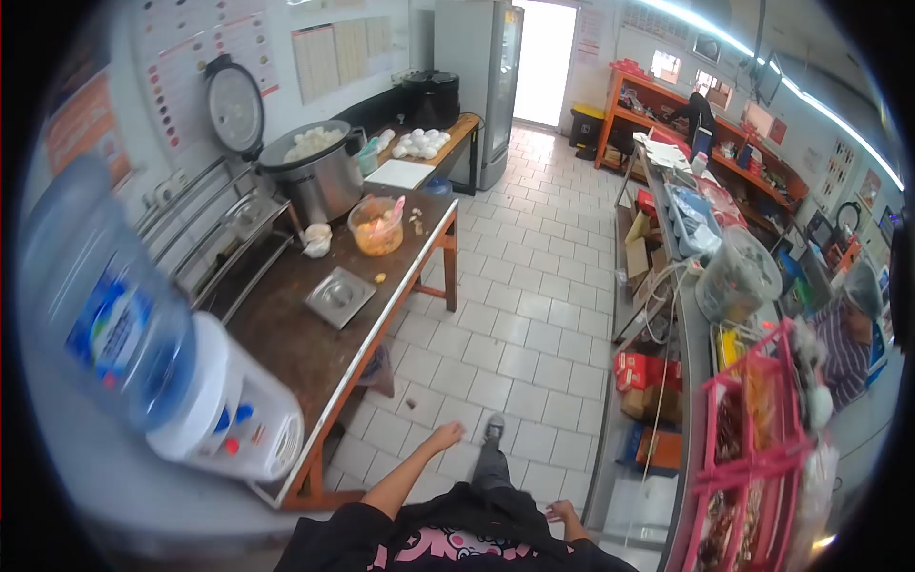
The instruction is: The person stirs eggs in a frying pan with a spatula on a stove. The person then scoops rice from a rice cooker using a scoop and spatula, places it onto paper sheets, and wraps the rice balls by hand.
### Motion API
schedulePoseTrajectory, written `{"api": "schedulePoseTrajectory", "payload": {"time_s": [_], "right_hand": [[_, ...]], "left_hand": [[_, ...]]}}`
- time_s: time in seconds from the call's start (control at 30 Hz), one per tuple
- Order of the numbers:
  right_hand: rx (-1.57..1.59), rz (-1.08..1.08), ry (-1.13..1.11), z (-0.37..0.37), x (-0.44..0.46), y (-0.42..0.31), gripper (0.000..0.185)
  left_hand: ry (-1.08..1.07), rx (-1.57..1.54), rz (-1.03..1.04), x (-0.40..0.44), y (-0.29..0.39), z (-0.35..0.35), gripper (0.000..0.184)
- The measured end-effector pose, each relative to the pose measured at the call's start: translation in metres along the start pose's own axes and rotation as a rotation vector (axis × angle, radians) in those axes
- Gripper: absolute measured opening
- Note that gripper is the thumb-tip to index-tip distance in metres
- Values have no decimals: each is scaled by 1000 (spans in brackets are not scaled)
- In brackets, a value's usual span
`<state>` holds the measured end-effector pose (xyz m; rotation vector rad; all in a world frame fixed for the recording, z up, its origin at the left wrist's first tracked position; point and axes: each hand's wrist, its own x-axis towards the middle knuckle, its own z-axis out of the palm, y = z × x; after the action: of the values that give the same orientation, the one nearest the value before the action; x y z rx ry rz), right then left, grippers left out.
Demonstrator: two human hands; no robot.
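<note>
My left hand (445, 438) hangs over the tiled floor, right of the brown table; it looks loosely open and holds nothing visible. Low in the view, my right hand (560, 511) hangs beside my body near the metal counter, fingers slightly apart. Neither hand touches anything. On the brown table (257, 315) stand a large steel pot (319, 191) heaped with pale pieces, a clear tub (377, 229) with orange contents and a pink-handled utensil, and a small metal tray (340, 297).
A water dispenser (229, 400) stands at the left. White rounded items (420, 144) lie on the back table by a fridge (472, 95). Pink baskets (748, 448) and a plastic bucket (739, 276) line the right counter. A person in striped clothing (843, 353) is at far right.
</note>
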<state>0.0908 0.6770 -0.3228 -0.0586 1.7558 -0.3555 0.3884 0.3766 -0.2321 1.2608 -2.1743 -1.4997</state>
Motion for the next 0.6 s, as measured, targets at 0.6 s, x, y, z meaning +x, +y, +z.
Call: {"api": "schedulePoseTrajectory", "payload": {"time_s": [0.6], "right_hand": [[-132, -699, -173, -30, 169, -812, 24]], "left_hand": [[100, -370, -224, 386, 33, -227, 22]]}}
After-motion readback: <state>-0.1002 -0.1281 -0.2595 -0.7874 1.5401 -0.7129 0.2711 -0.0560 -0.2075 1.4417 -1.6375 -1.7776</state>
